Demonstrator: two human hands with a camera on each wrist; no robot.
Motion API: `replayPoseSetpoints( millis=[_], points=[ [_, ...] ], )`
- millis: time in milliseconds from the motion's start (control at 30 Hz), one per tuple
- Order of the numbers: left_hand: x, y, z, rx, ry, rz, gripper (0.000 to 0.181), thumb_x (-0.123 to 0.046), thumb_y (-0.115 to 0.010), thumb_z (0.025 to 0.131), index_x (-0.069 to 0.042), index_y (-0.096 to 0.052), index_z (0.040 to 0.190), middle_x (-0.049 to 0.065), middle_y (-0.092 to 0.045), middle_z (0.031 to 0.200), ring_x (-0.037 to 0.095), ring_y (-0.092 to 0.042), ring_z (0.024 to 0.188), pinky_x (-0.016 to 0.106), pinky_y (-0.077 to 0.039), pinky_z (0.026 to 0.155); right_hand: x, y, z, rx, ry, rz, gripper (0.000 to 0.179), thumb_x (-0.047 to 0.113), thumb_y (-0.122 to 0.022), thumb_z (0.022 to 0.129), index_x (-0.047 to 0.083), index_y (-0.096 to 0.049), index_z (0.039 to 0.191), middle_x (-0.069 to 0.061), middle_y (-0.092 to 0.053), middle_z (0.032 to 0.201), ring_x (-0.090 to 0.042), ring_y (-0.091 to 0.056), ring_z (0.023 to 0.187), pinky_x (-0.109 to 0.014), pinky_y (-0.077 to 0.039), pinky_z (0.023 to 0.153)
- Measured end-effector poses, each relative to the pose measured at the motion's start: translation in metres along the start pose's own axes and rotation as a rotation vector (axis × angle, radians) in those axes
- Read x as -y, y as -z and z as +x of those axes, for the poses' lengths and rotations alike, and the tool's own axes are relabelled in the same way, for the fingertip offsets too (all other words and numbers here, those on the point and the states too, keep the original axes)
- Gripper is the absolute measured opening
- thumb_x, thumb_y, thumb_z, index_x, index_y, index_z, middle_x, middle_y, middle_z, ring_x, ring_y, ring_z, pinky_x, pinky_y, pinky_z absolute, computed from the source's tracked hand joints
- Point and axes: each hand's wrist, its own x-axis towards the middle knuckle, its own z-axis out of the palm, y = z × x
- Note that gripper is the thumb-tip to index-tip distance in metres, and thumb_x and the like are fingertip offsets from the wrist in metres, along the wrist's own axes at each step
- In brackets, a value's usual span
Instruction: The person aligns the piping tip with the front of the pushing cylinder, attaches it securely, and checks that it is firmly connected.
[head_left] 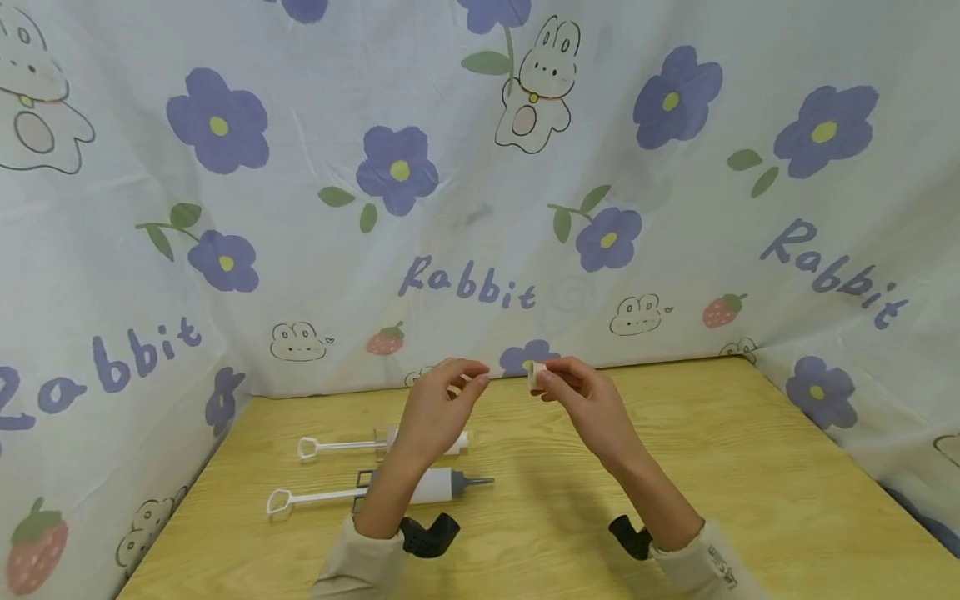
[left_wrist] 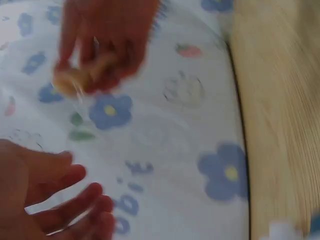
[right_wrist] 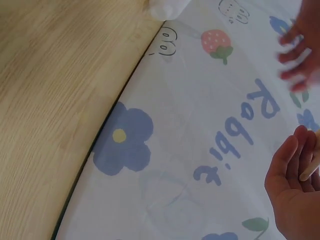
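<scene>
My right hand (head_left: pixel 592 412) pinches a small cream-coloured roll-like piece (head_left: pixel 536 377) between thumb and fingers, above the far part of the table. In the left wrist view the piece (left_wrist: pixel 72 82) is blurred and a clear glint hangs by it; its exact kind I cannot tell. Only its pale edge (right_wrist: pixel 311 169) shows in the right wrist view. Facing it, a short gap away, my left hand (head_left: pixel 438 408) holds nothing, its fingers loosely bent. Under the left forearm lie two plunger syringes: a white one (head_left: pixel 345 447) and, nearer, one with a grey nozzle (head_left: pixel 438 485). Both are partly hidden.
The wood-grain table (head_left: pixel 697 467) ends at a white cloth (head_left: pixel 480 233) printed with rabbits and flowers, which hangs at the back and both sides. Black wrist mounts (head_left: pixel 429 535) stick out inward from the cuffs.
</scene>
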Motion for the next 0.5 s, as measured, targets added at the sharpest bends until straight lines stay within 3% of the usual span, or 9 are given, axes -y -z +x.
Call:
replayPoseSetpoints(
  millis=[100,233,300,400,500],
  points=[
    [0.018,0.011,0.012,0.144,0.059,0.211,0.029,-0.028,-0.070,0.100,-0.014,-0.072,0.125,0.007,-0.072,0.124,0.028,-0.069,0.109,0.048,-0.057,0.090,0.001,0.006,0.001,-0.012,-0.004,-0.004,0.034,0.030,-0.061,0.106,0.005,-0.066,0.129,-0.016,-0.072,0.114,-0.020,-0.070,0.105,-0.028,-0.056,0.095],
    [0.044,0.014,0.028,0.432,0.141,0.460,0.043,-0.026,-0.076,0.094,-0.009,-0.068,0.133,0.013,-0.068,0.134,0.034,-0.066,0.120,0.052,-0.053,0.100,0.003,0.012,0.000,-0.026,0.002,-0.008,0.035,0.031,-0.061,0.105,0.006,-0.066,0.129,-0.014,-0.073,0.114,-0.013,-0.070,0.102,-0.030,-0.056,0.096],
    [0.056,0.012,0.031,0.544,0.187,0.553,0.048,-0.025,-0.081,0.091,-0.009,-0.067,0.134,0.013,-0.068,0.135,0.034,-0.065,0.122,0.052,-0.052,0.102,0.004,0.013,0.000,-0.026,-0.001,-0.006,0.035,0.032,-0.062,0.105,0.007,-0.066,0.129,-0.014,-0.073,0.114,-0.018,-0.070,0.105,-0.028,-0.056,0.096],
    [0.070,0.008,0.030,0.641,0.244,0.649,0.051,-0.022,-0.086,0.085,-0.011,-0.069,0.133,0.009,-0.070,0.131,0.031,-0.066,0.118,0.053,-0.051,0.102,0.005,0.011,-0.001,-0.025,-0.008,-0.002,0.035,0.033,-0.061,0.105,0.006,-0.066,0.128,-0.014,-0.073,0.114,-0.020,-0.070,0.105,-0.027,-0.056,0.096],
    [0.083,0.003,0.025,0.654,0.258,0.689,0.047,-0.019,-0.088,0.082,-0.013,-0.073,0.126,0.006,-0.073,0.119,0.027,-0.067,0.107,0.053,-0.051,0.099,0.006,0.007,-0.001,-0.021,-0.010,0.012,0.034,0.031,-0.061,0.105,0.005,-0.065,0.128,-0.015,-0.073,0.114,-0.020,-0.070,0.104,-0.027,-0.056,0.096]
  ],
)
